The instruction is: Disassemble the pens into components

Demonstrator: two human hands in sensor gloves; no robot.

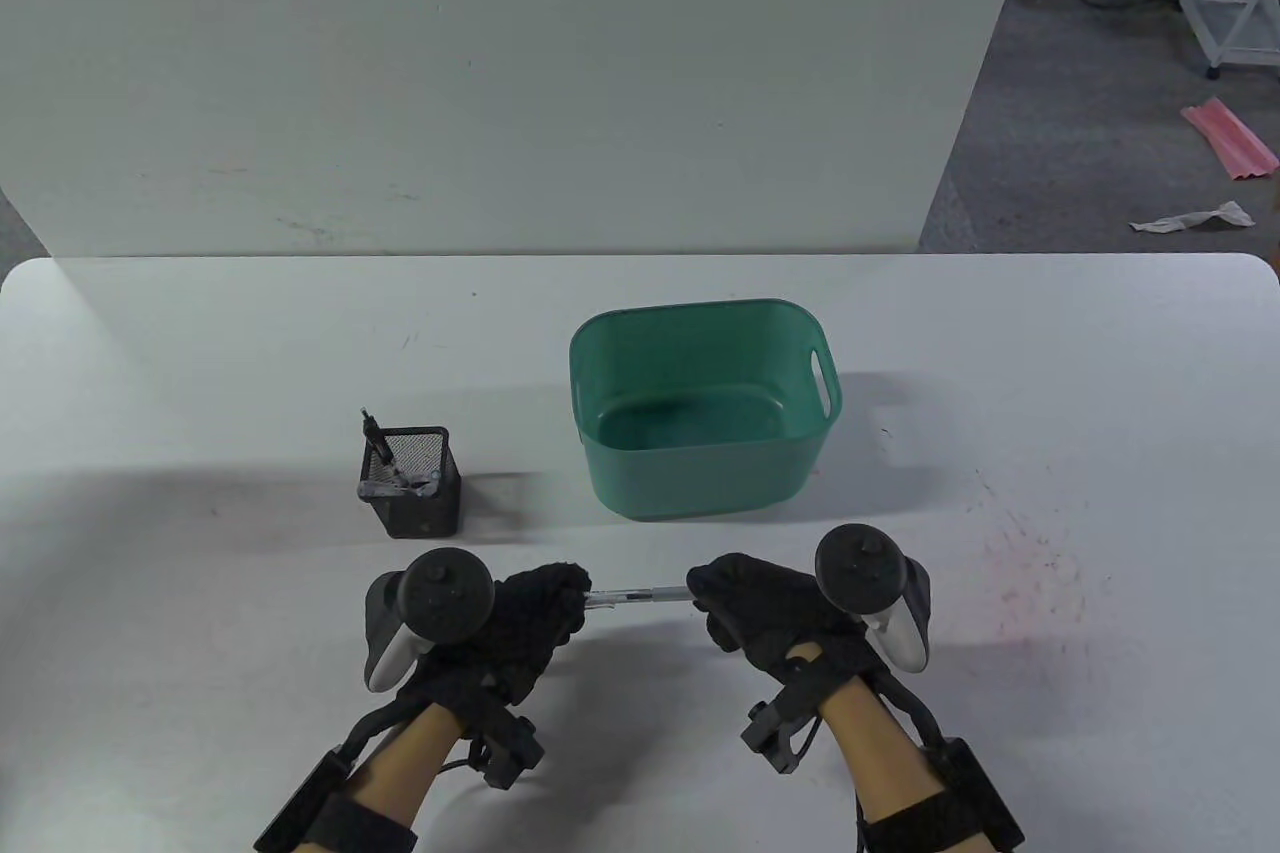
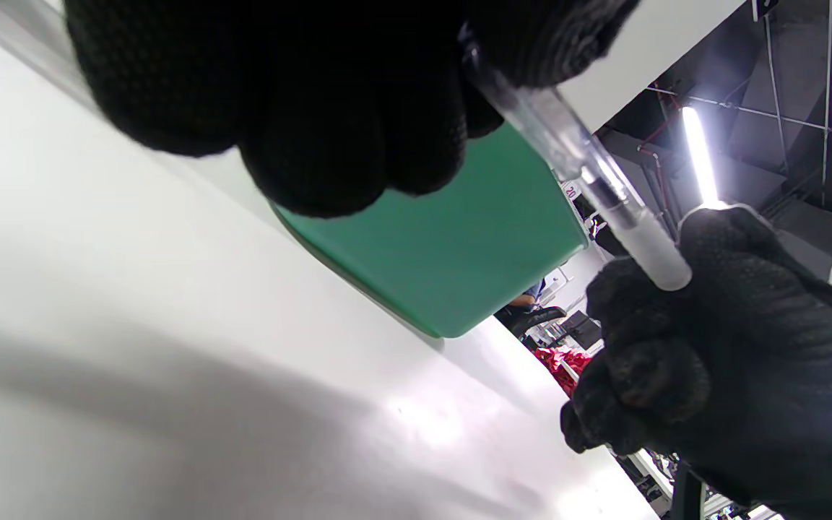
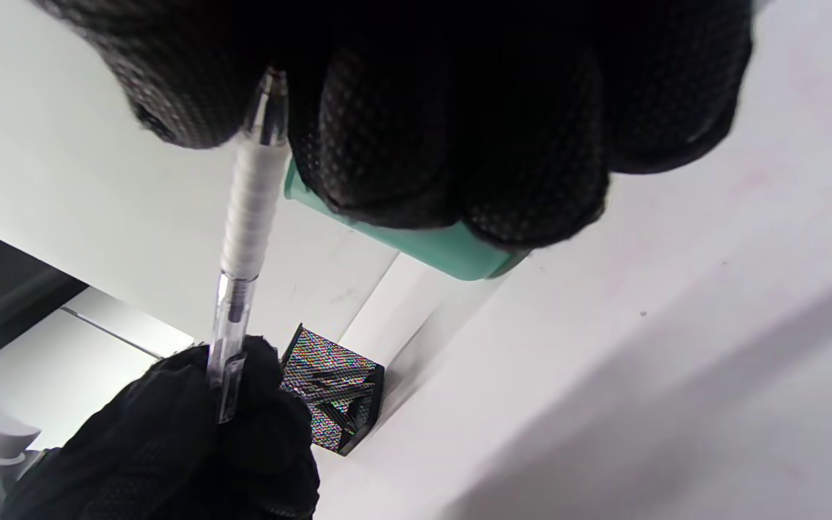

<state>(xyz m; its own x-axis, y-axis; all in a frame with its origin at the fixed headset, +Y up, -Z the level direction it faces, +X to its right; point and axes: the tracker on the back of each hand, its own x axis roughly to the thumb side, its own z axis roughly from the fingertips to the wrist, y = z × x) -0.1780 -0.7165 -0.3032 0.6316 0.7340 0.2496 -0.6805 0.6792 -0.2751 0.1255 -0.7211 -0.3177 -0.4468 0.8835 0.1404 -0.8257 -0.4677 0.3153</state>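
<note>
A: What fills the top of the frame?
B: The left hand [image 2: 300,94], its gloved fingers [image 2: 329,159] curled over one end of a clear pen [image 2: 575,155].
A: And the other end?
B: The pen's frosted white end meets the right hand [image 2: 712,361] at lower right.
A: Behind them?
B: A green bin [image 2: 452,253] on the white bench [image 2: 134,347].
</note>
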